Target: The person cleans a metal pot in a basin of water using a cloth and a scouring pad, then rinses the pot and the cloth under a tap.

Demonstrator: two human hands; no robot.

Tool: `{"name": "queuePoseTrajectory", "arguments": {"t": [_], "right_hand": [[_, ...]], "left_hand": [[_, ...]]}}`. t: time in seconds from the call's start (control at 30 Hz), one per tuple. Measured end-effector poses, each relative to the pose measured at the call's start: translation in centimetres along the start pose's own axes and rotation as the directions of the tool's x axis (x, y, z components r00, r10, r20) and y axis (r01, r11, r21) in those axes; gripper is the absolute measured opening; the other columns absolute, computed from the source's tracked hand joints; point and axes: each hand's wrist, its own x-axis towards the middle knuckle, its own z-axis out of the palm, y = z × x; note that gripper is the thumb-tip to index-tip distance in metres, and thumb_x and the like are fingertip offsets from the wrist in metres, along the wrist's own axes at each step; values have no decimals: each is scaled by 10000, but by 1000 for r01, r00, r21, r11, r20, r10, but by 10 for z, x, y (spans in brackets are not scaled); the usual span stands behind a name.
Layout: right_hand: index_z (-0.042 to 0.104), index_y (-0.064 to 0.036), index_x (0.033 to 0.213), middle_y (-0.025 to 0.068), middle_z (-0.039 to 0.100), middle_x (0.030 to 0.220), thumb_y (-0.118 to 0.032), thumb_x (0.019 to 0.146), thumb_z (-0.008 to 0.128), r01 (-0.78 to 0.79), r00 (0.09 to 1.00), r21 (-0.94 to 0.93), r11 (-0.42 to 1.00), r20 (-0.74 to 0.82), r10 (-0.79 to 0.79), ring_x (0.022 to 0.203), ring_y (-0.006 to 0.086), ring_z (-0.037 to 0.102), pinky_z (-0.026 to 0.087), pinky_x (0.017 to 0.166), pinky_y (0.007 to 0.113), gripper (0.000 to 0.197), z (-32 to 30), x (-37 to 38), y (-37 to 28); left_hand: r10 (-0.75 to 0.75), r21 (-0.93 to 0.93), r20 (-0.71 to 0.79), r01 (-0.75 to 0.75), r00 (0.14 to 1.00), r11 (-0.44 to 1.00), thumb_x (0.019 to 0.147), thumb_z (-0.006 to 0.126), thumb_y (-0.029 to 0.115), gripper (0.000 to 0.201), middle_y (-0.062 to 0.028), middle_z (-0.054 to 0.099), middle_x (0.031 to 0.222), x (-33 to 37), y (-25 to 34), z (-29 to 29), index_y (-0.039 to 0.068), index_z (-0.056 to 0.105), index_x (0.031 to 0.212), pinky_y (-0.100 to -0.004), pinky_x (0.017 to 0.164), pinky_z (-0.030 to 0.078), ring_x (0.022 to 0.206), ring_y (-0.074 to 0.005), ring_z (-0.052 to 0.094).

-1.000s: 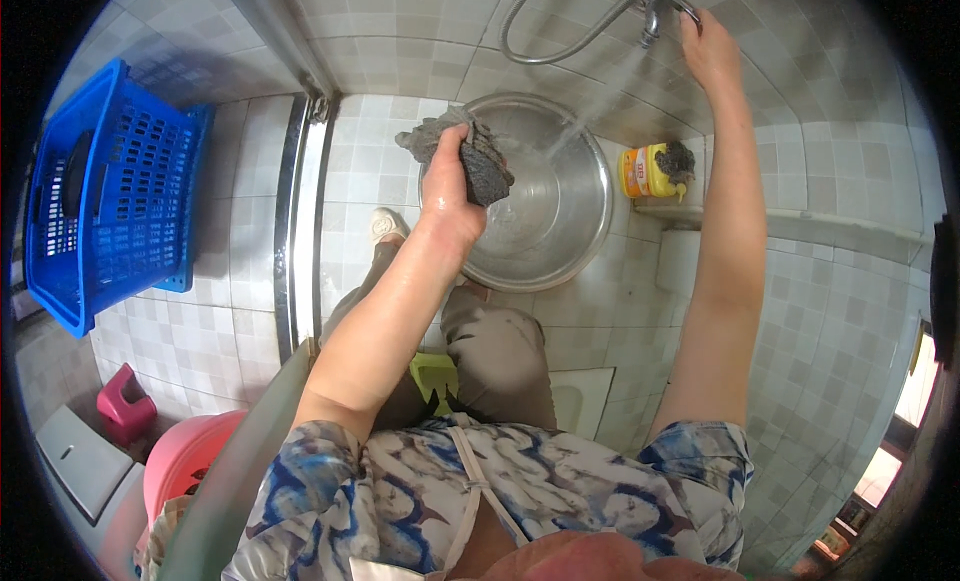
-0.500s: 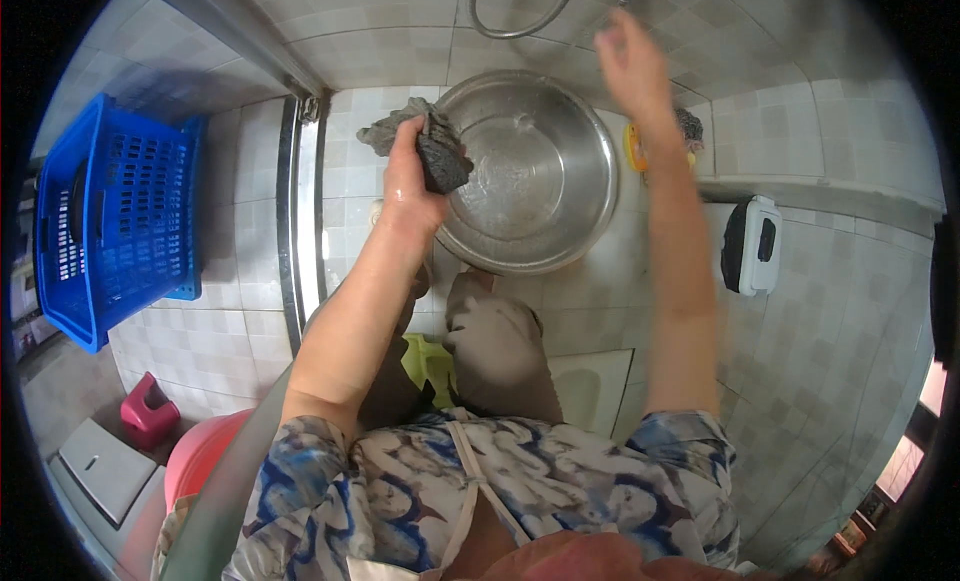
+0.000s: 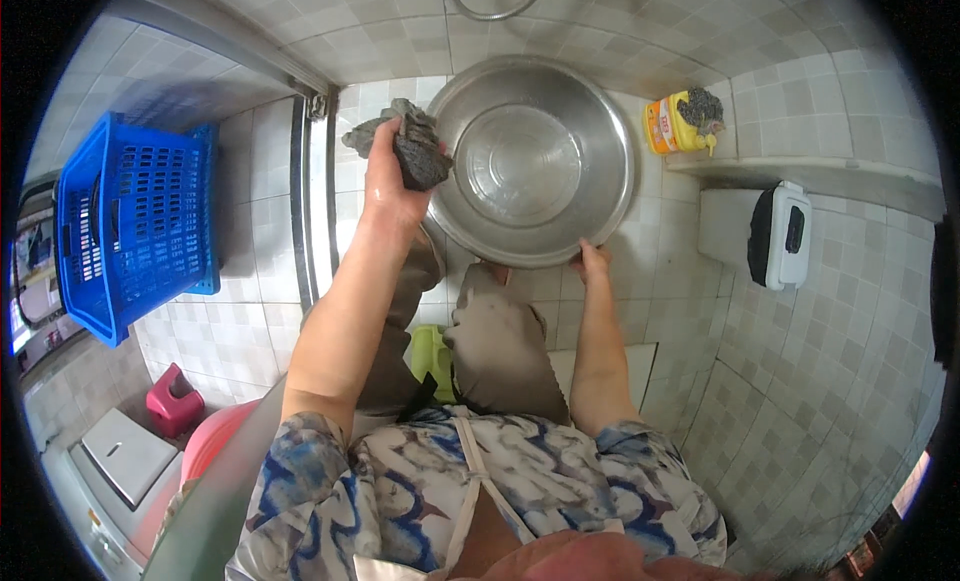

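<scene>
1. A blue plastic basket [image 3: 130, 226] stands on the tiled floor at far left, well apart from the hands.
2. The left hand [image 3: 390, 186] is clenched round a dark grey wet cloth [image 3: 412, 149], held up just beside the left rim of the basin; part of the cloth hangs behind the fingers.
3. The round steel basin [image 3: 535, 161] sits on the floor tiles ahead of the person's knees, its inside bare and shiny.
4. The right hand [image 3: 593, 263] grips the basin's near rim, fingers curled on the edge.
5. A yellow container [image 3: 668, 126] with a dark scrubber [image 3: 700, 106] on it rests on the ledge to the right.
</scene>
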Motion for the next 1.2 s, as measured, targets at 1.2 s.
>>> {"name": "queuePoseTrajectory", "arguments": {"t": [1.2], "right_hand": [[428, -111, 1260, 196, 618, 818, -132, 779, 542, 156, 413, -905, -396, 424, -806, 807, 381, 599, 471, 705, 485, 495, -131, -256, -119]], "left_hand": [[-12, 45, 281, -1, 960, 999, 819, 584, 287, 323, -93, 600, 876, -80, 11, -28, 38, 548, 1021, -371, 670, 507, 765, -245, 604]]}}
